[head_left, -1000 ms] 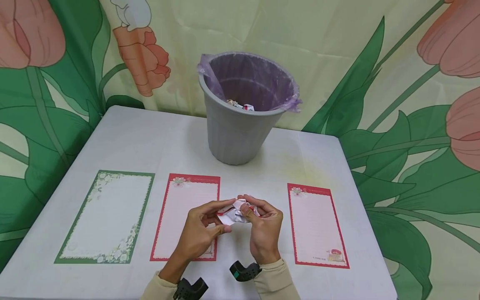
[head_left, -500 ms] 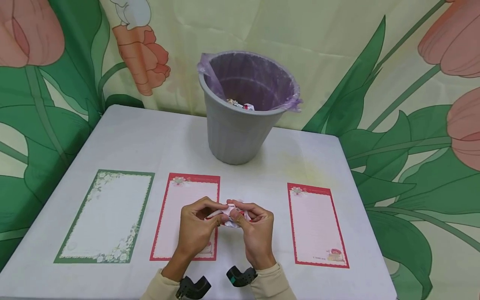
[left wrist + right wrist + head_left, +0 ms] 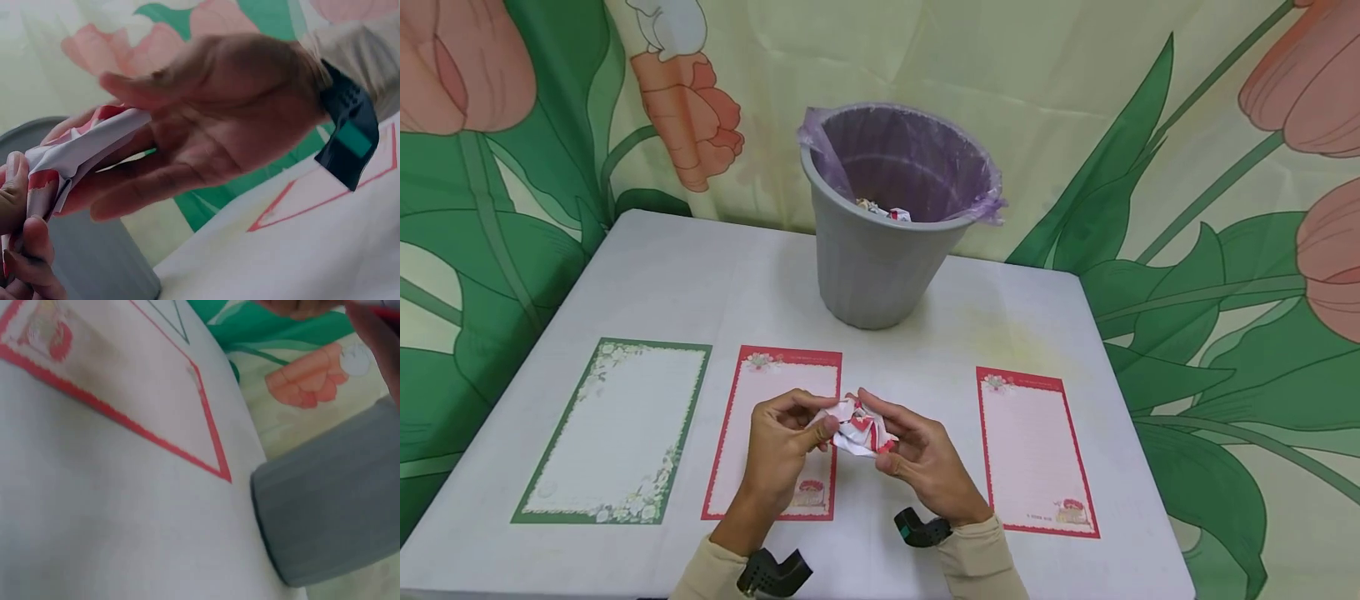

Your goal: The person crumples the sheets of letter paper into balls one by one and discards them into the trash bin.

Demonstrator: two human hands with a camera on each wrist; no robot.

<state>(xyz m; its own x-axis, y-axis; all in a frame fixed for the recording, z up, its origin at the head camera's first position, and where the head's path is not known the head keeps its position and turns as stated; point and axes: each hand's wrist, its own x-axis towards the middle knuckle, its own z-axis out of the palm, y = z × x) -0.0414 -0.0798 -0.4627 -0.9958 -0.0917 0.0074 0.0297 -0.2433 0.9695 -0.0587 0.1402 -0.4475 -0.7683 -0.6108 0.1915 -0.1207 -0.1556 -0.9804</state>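
Note:
A crumpled sheet of white paper with red edging [image 3: 859,429] is between my two hands above the table. My left hand [image 3: 778,442] pinches its left side between thumb and fingers. On the other side, my right hand [image 3: 925,458] has its fingers fairly straight behind the paper, and its thumb lies near the lower right edge. In the left wrist view the right palm [image 3: 212,119] is spread, with the folded paper [image 3: 87,144] against its fingers. Only fingers [image 3: 381,344] and a sliver of paper show at the right wrist view's top corner.
A grey bin [image 3: 880,275] with a purple liner stands at the back, crumpled paper [image 3: 883,210] inside. Flat on the white table lie a green-bordered sheet [image 3: 613,429], a red-bordered sheet [image 3: 752,400] partly behind my left hand, and another red-bordered sheet [image 3: 1037,450] at right.
Both hands squeezed the paper together and shifted left. Now the right hand has drawn back to the right and its fingers have spread, showing more of the paper's red edging.

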